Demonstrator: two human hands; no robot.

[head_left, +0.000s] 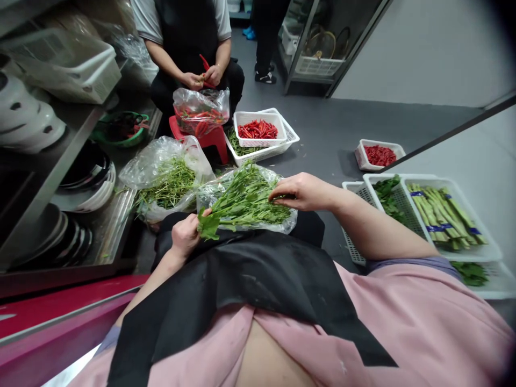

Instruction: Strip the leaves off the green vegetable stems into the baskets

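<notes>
Across my lap lies a heap of leafy green stalks on a clear plastic bag. My left hand is closed at the near left end of the heap, gripping a leafy stem beside a broad leaf. Over the right end, my right hand has its fingers bent together on the greens; its fingertips are partly hidden among them. Just beyond my left hand, another plastic bag holds thin green stems and trimmings.
Opposite me, a person's hands hold a red chili above a bag of chilies on a red stool. White baskets hold red and green chilies. At right stand crates of bundled stalks; metal shelving is at left.
</notes>
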